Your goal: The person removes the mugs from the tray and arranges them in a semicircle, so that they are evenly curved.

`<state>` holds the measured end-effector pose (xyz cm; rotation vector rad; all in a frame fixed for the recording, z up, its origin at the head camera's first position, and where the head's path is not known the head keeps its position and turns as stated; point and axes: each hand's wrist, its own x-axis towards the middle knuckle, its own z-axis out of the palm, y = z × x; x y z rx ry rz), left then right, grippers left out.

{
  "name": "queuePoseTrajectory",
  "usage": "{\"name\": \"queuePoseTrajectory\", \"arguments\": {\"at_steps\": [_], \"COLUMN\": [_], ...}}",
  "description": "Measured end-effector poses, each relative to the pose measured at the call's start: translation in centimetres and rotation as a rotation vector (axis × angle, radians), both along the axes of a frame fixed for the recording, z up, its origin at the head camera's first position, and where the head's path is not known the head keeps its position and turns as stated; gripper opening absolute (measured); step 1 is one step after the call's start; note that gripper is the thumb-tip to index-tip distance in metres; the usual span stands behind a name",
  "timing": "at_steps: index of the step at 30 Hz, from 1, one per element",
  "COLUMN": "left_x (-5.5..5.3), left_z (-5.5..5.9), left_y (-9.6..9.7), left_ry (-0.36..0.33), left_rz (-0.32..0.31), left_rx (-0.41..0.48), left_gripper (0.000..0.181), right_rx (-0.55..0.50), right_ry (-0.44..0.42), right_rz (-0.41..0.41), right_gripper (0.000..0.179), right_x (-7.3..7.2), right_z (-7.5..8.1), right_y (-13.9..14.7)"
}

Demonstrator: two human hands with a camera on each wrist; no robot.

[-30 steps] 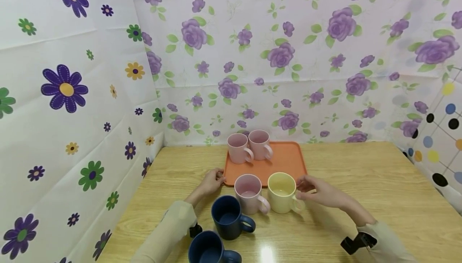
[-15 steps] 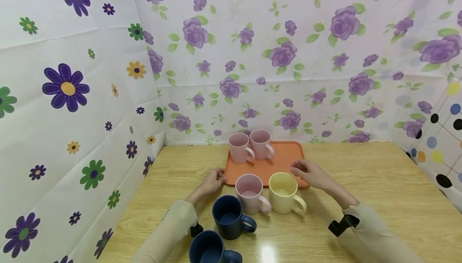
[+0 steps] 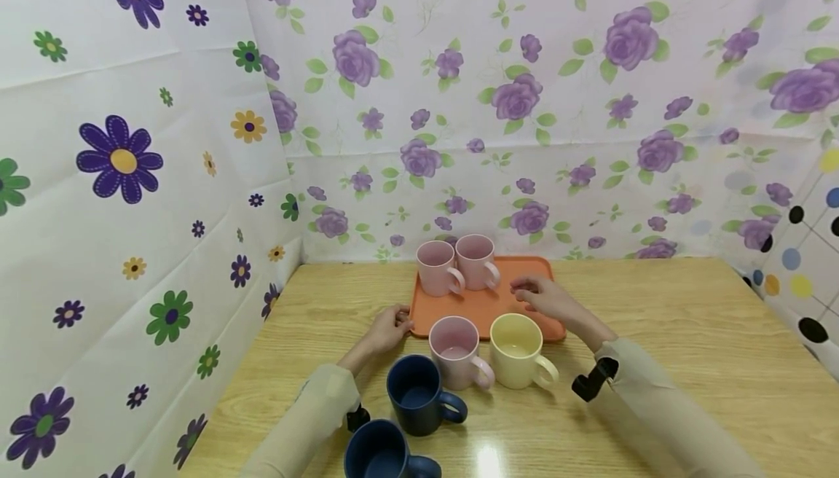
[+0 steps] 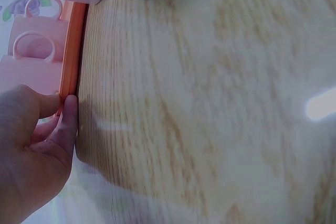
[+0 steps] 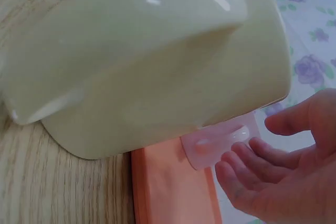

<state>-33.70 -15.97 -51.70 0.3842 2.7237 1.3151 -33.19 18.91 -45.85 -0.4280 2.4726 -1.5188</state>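
An orange tray lies flat on the table with two pink mugs, one at its back left and another just right of it. My left hand pinches the tray's front left corner between thumb and fingers, as the left wrist view confirms at the tray edge. Over the tray's right half hovers my right hand, fingers loosely bent and holding nothing. In front of the tray stand a yellow mug and a third pink mug. The yellow mug fills much of the right wrist view.
Two navy mugs, one behind the other, stand at the near left beside my left forearm. The wooden table meets a flowered back cloth, with patterned cloths at both sides.
My right hand has left the yellow mug's right side and moved back and left over the tray. My left hand has stayed at the tray's corner.
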Motion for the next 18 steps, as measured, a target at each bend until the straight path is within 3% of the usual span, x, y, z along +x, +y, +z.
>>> {"name": "queuePoseTrajectory", "arguments": {"at_steps": [8, 14, 18], "left_x": [-0.1, 0.0, -0.1], "left_z": [-0.3, -0.2, -0.1], "left_y": [-0.1, -0.1, -0.2], "left_ry": [0.013, -0.002, -0.006], "left_rz": [-0.008, -0.008, -0.013], "left_rx": [0.009, 0.015, 0.014], "left_gripper": [0.034, 0.035, 0.036], "right_rx": [-0.145, -0.126, -0.143], "right_ry": [-0.073, -0.006, -0.021], "right_rz": [0.107, 0.13, 0.147], "right_gripper": [0.053, 0.056, 0.058], "right_x": [-2.1, -3.1, -3.7], "right_z": [-1.1, -1.8, -2.2], "right_y": [-0.4, -0.7, -0.8]}}
